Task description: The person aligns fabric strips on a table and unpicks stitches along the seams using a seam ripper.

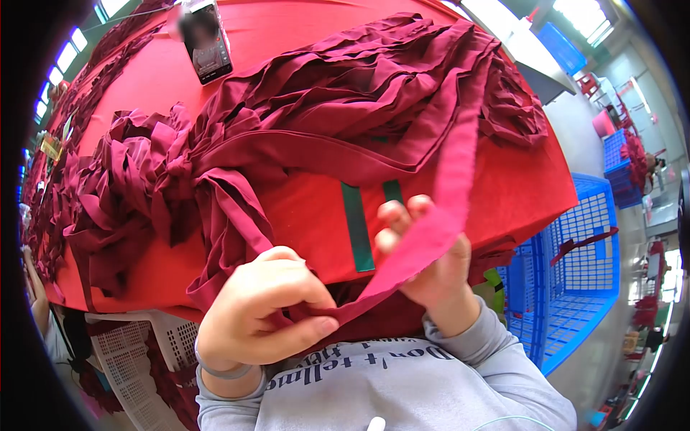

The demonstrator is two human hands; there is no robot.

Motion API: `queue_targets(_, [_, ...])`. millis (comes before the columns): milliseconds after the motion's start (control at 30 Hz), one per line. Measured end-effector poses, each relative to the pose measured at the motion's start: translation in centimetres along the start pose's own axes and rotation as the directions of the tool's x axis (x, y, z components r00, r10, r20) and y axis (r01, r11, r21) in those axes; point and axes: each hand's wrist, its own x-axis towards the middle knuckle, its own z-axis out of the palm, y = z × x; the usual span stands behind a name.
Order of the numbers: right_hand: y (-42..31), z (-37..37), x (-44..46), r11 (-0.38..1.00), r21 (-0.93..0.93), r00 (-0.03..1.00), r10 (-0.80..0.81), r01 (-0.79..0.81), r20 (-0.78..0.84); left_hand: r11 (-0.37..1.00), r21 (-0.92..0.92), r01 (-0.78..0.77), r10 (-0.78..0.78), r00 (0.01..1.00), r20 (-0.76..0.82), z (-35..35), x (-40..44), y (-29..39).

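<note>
A long dark-red fabric strip [424, 248] runs down from the pile on the table and across to my left hand. My left hand [269, 309] is closed, palm down, pinching the strip's lower end between thumb and bent fingers. Behind the strip is my right hand [442, 276], its fingers apart and loosely curled, with the cloth passing across the palm; part of this hand is hidden by it. A tied bundle of the same strips [180, 169] lies in front of my left hand, one loop hanging towards it.
The red-covered table [309, 223] has green tape strips [357, 228] near its front edge. A phone [207, 47] stands at the back. Blue plastic crates [586, 273] are at the right, a white crate [133, 366] below left. Another person's arm shows at far left.
</note>
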Motion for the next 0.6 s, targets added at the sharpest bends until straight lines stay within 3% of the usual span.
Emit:
queue_targets(67, [-2.8,0.5,-0.7,0.987,0.158,0.995,-0.022,0.037,-0.094,0.985,-0.168,-0.025,-0.002,0.987,-0.162,0.2,-1.0,-0.5])
queue_targets(100, [-4.0,0.5,-0.8,0.984,0.161,0.997,-0.064,0.071,-0.049,0.955,-0.289,0.06,-0.133,0.962,-0.238,0.5,-1.6,-0.1])
queue_targets(133, [-5.8,-0.1,-1.6,0.981,0.161,0.994,-0.103,0.107,-0.035,0.96,-0.273,0.062,-0.161,0.92,-0.357,1.1,-1.6,-0.1])
queue_targets(200, [-9.3,0.7,-2.3,0.981,0.083,0.98,-0.183,0.177,0.072,0.981,-0.034,0.19,-0.19,0.914,-0.359,0.8,-1.1,0.1])
queue_targets(233, [-11.8,-0.4,-3.2,0.932,0.107,0.936,-0.352,0.346,0.033,0.968,0.05,0.246,-0.212,0.908,-0.361,1.1,-0.8,0.1])
queue_targets(267, [-14.2,-0.4,-4.5,0.942,0.085,0.942,-0.331,0.325,0.059,0.945,0.133,0.298,-0.233,0.901,-0.365,1.5,-0.6,0.1])
queue_targets(300, [-16.9,-0.9,-6.0,0.923,-0.027,0.923,-0.382,0.383,0.049,0.927,0.263,0.266,-0.161,0.919,-0.36,1.7,-0.4,-0.2])
queue_targets(367, [-21.4,-0.8,-7.8,0.866,-0.233,0.892,-0.451,0.443,0.022,0.869,0.37,0.329,-0.188,0.911,-0.367,2.2,-0.2,-0.6])
queue_targets(400, [-22.7,-0.3,-8.0,0.661,-0.375,0.626,-0.745,0.65,-0.229,0.83,0.419,0.367,-0.204,0.9,-0.385,2.4,-0.1,-0.6])
queue_targets(467, [-26.2,-0.4,-9.2,0.67,-0.534,0.567,-0.734,0.516,-0.372,0.76,0.533,0.372,-0.17,0.905,-0.39,2.8,-0.2,-1.5])
queue_targets(567, [-29.3,-0.4,-9.5,0.557,-0.785,0.221,-0.83,0.273,-0.512,0.604,0.699,0.383,-0.112,0.909,-0.402,3.5,-0.1,-2.5])
queue_targets(600, [-31.7,-1.7,-10.7,0.514,-0.836,0.223,-0.852,0.193,-0.473,0.538,0.748,0.388,-0.094,0.91,-0.404,3.8,0.0,-2.8])
